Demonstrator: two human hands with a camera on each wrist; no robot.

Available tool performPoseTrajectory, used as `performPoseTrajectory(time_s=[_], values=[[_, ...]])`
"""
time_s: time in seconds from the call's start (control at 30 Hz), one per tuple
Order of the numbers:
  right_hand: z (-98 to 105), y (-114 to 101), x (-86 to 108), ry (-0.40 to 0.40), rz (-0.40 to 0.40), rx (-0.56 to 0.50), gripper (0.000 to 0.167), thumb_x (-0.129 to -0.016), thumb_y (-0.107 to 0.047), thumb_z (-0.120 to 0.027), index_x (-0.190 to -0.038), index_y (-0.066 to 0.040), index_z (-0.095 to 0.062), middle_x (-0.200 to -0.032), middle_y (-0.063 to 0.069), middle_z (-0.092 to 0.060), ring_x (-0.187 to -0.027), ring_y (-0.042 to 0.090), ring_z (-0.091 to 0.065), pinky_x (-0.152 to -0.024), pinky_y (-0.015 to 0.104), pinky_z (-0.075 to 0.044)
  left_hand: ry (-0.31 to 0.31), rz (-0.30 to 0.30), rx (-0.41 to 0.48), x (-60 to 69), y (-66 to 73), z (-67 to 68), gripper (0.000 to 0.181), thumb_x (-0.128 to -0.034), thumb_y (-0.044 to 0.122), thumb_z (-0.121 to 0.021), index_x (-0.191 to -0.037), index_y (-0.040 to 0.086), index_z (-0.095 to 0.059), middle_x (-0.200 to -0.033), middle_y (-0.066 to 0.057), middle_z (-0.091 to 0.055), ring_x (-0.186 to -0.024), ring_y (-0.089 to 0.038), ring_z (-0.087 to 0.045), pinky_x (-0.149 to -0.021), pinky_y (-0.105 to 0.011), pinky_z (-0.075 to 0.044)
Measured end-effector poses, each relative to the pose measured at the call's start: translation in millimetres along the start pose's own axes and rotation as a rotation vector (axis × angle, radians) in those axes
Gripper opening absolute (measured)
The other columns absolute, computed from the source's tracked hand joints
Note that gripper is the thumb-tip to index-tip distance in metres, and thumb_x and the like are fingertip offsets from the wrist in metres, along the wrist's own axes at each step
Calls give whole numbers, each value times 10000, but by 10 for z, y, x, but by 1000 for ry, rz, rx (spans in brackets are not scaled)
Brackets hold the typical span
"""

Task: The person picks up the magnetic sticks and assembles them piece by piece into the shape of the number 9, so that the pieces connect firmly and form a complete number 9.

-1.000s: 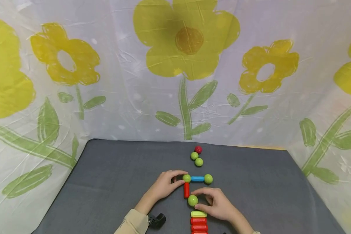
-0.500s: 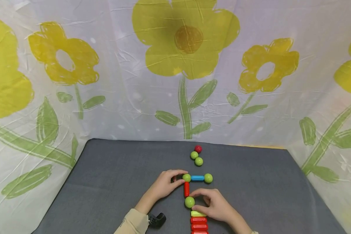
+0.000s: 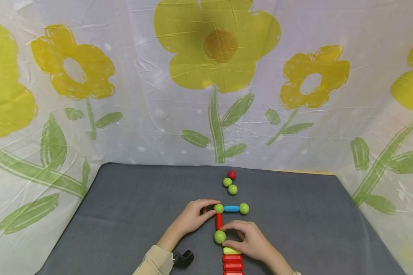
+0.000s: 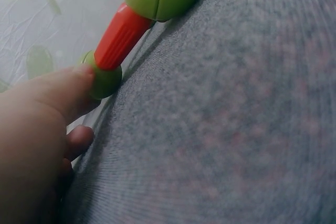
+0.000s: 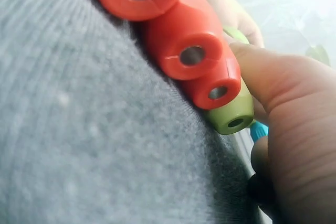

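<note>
The near green ball [image 3: 220, 236] sits at the bottom end of the upright-running red rod [image 3: 219, 221], on the grey cloth [image 3: 141, 198] in front of you. Your right hand [image 3: 249, 238] pinches that ball from its right side, forefinger on the far side and thumb on the near side. In the left wrist view the red rod reaches from this ball to the corner green ball [image 3: 218, 208], and it appears to meet both. Your left hand [image 3: 192, 217] pinches the corner green ball between thumb and forefinger, from the left. A blue rod [image 3: 231, 209] runs rightward from that corner and ends at another green ball, the end ball [image 3: 244, 208].

Just below your right thumb lies a yellow-green rod [image 3: 232, 250], first in a row with the stacked red rods [image 3: 232, 262], all lying crosswise side by side; the lowest is cut off by the frame edge. From your right wrist you can see round grey discs set in the red ends.

Farther off, beyond the blue rod, a small red ball [image 3: 231, 175] and two loose green balls [image 3: 227, 182] sit in a bent line. A black device [image 3: 183, 259] is at your left wrist, by the beige sleeve [image 3: 156, 261]. Behind the table hangs a pale backdrop [image 3: 151, 114] printed with yellow flowers.
</note>
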State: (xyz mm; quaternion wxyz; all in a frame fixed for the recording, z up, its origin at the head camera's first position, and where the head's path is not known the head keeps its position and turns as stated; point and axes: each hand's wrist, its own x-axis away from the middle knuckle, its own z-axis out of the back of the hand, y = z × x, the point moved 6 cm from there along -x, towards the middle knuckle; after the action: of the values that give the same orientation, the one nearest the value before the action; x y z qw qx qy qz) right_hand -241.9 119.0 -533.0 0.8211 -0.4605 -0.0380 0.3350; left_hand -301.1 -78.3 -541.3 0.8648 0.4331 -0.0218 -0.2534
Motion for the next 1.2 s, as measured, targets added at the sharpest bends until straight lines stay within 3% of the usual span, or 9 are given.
performPoseTrajectory(time_s=[0.17,0.33,0.47,0.8,0.97,1.2], values=[[-1,17,4,0,-12,23,314,-933,-343,-835,-1237,-321,-762,-1104,-127,-758,-528,-52,-306,-517,161,-353,-65,-22,-45,31,23,-13,533,-1047,474,-665,-1523,243,-607,-1449,53,-637,-899,-62,-560,-811,-308,-483],[0,31,8,-8,-23,46,310,-953,-351,-817,-1256,-342,-751,-1112,-139,-749,-551,-56,-329,-540,147,-351,-179,-42,-80,69,68,-48,978,-842,645,-819,-1652,280,-410,-1618,61,-474,-1255,-138,-546,-1077,-518,-419],[-1,29,16,-13,-25,58,295,-976,-343,-795,-1267,-332,-753,-1125,-136,-750,-556,-64,-347,-538,146,-357,-205,-35,-73,88,78,-62,1108,-764,671,-868,-1672,287,-362,-1651,74,-426,-1479,-194,-433,-1175,-632,-319],[6,-10,6,-24,-24,66,277,-1015,-282,-754,-1290,-310,-752,-1147,-128,-753,-540,-67,-362,-536,153,-377,-211,-34,-70,91,72,-53,1138,-758,660,-884,-1680,267,-347,-1667,55,-404,-1511,-211,-407,-1192,-654,-286],[6,-10,-2,-23,-24,52,280,-1015,-265,-753,-1292,-304,-751,-1149,-118,-754,-528,-64,-365,-529,164,-388,-198,-36,-67,110,68,-35,1183,-737,659,-906,-1687,254,-329,-1684,43,-372,-1364,-167,-503,-1146,-637,-332],[92,73,35,28,-40,-18,286,-1009,-277,-760,-1287,-213,-761,-1126,-73,-777,-482,-61,-328,-481,174,-365,-174,-40,-64,110,53,-59,1154,-736,676,-897,-1672,261,-366,-1654,72,-413,-1235,-112,-532,-1092,-565,-384]])
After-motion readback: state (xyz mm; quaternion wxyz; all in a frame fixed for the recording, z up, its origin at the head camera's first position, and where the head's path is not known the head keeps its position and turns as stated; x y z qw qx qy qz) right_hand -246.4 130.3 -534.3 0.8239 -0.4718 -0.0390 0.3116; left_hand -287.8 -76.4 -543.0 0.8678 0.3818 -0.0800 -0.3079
